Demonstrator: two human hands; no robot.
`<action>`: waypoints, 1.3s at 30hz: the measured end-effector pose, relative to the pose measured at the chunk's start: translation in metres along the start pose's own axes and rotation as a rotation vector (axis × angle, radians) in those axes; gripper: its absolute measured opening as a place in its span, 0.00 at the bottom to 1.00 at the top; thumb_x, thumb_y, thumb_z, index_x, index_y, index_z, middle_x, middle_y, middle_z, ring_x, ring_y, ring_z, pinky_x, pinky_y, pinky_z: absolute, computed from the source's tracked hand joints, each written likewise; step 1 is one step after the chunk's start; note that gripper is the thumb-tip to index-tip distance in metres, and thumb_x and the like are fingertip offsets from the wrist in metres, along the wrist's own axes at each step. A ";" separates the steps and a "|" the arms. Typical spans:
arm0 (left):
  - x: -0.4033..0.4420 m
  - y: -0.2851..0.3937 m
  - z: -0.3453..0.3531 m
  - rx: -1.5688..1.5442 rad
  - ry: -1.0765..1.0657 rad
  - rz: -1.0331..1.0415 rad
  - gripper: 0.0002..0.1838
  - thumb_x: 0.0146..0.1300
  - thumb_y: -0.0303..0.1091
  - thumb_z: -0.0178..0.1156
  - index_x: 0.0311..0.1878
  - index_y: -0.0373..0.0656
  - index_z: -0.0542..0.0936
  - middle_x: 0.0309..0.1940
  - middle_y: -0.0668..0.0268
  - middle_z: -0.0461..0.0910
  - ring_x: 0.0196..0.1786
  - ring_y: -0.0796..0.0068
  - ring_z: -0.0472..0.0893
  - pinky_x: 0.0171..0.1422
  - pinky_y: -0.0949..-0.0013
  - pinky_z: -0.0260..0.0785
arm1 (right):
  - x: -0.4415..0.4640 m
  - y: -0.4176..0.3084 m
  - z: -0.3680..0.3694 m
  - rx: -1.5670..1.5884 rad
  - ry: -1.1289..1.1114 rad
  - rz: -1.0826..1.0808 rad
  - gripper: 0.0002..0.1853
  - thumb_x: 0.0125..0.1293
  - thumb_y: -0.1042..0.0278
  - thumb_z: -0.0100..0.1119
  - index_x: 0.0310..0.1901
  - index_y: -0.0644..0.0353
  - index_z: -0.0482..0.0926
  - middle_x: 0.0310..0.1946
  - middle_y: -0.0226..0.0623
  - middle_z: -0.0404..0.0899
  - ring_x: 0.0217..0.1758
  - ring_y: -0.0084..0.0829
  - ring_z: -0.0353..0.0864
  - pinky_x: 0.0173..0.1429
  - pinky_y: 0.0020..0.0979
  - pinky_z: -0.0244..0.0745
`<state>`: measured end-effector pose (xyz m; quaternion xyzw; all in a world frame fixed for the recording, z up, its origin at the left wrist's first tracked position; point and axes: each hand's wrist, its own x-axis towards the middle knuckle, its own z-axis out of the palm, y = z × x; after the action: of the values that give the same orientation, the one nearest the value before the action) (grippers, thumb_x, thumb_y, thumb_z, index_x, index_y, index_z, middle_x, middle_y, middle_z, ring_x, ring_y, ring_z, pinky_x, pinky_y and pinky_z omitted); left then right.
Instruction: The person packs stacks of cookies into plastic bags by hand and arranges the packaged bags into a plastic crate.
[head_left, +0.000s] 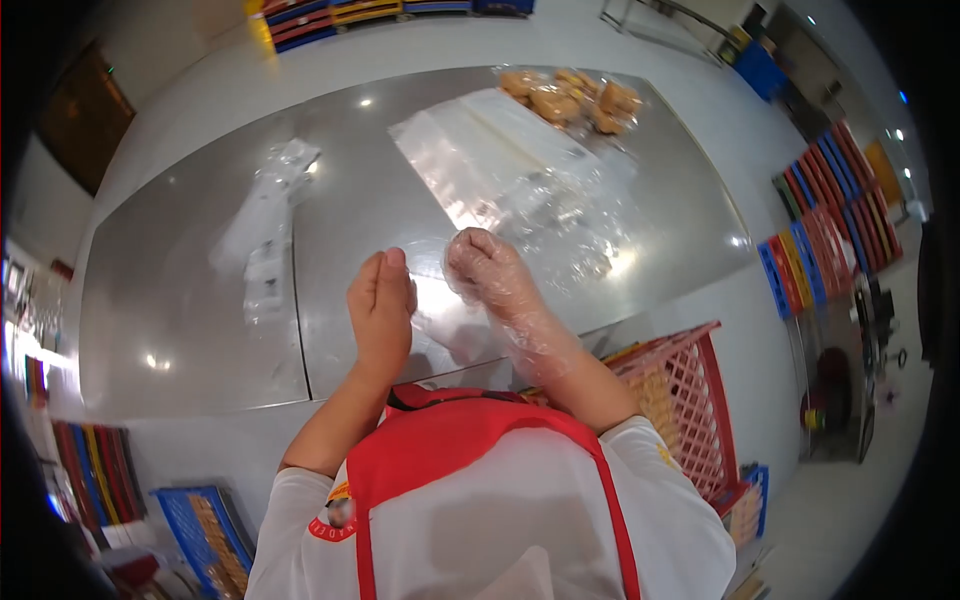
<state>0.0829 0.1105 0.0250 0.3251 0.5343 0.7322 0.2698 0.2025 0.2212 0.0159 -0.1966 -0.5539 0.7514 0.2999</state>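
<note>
Clear bags (608,118) hold brown pieces (553,105) on the far right of the counter (190,320), a red crate (700,440) holds tan ones, and a clear glove (532,338) runs forward and leftward over the right hand (490,268), its fingers (480,242), like the left hand's (382,300), curled closed, any grip impossible to tell.

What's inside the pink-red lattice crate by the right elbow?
Tan pieces show inside the crate; too blurred to identify. The right arm and white sleeve block part of the view; anything beneath the visible pieces is covered.
</note>
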 end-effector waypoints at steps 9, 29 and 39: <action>0.008 0.002 0.013 0.172 -0.689 -0.276 0.11 0.65 0.35 0.65 0.32 0.40 0.77 0.25 0.70 0.77 0.24 0.82 0.73 0.31 0.75 0.67 | -0.072 -0.057 -0.011 -0.227 0.177 -0.019 0.09 0.69 0.64 0.63 0.35 0.61 0.81 0.28 0.26 0.76 0.33 0.18 0.71 0.38 0.23 0.65; 0.013 -0.005 0.059 -0.330 -0.538 -0.294 0.05 0.69 0.29 0.60 0.45 0.39 0.78 0.28 0.68 0.78 0.29 0.79 0.76 0.35 0.74 0.70 | -0.096 -0.036 -0.018 -0.490 0.362 -0.260 0.07 0.72 0.68 0.58 0.45 0.61 0.77 0.31 0.29 0.74 0.38 0.23 0.73 0.45 0.27 0.70; 0.005 -0.010 0.051 -0.040 -0.263 -0.232 0.18 0.77 0.44 0.50 0.30 0.45 0.71 0.21 0.74 0.66 0.23 0.85 0.63 0.26 0.75 0.55 | -0.078 -0.045 0.010 -0.323 0.093 -0.148 0.06 0.68 0.73 0.60 0.32 0.63 0.78 0.26 0.36 0.75 0.31 0.29 0.74 0.36 0.31 0.68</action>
<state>0.1188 0.1482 0.0275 0.3489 0.5137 0.6576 0.4266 0.2645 0.1716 0.0584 -0.2354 -0.6659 0.6188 0.3439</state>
